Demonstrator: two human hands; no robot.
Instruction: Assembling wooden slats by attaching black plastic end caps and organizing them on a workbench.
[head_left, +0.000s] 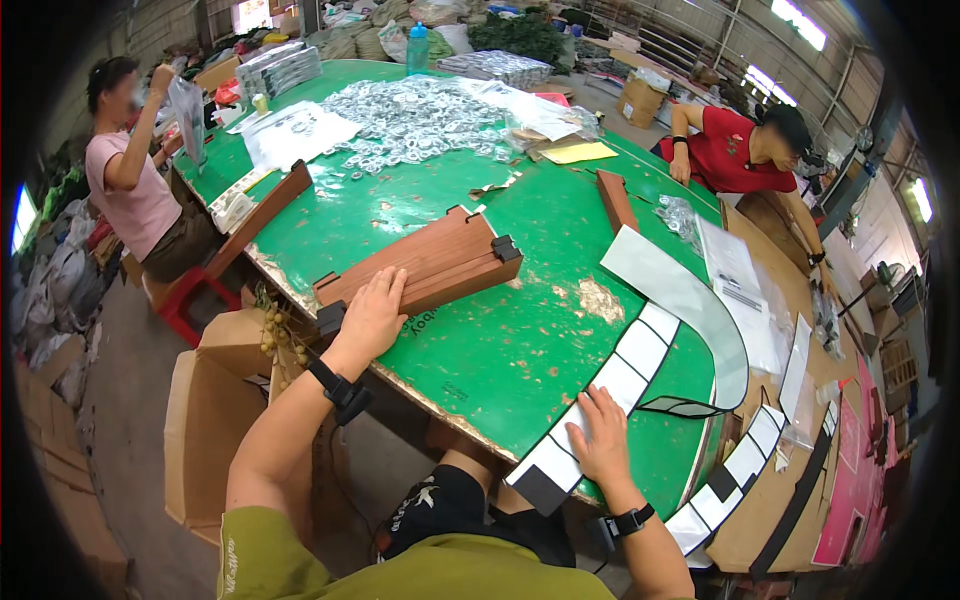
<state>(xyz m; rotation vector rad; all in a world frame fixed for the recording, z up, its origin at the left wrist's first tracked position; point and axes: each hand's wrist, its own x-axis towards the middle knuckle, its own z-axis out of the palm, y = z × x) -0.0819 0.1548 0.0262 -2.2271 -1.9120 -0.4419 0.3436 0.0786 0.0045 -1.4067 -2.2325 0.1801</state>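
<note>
My left hand rests with stretched fingers on the near left end of a brown wood-grained bundle of boards. Black clips or corner pieces show at the bundle's ends. To the right, my right hand lies with its fingers spread on a long white strip, divided into panels with black edging. The strip's near end carries a black patch; its far part curls up into a loop with a plain pale side. Neither hand is closed around anything.
Many small grey rings cover the green table's far part. A blue bottle stands behind them. One person sits at left holding a clear bag; another leans in at right. An opened carton stands below the left edge.
</note>
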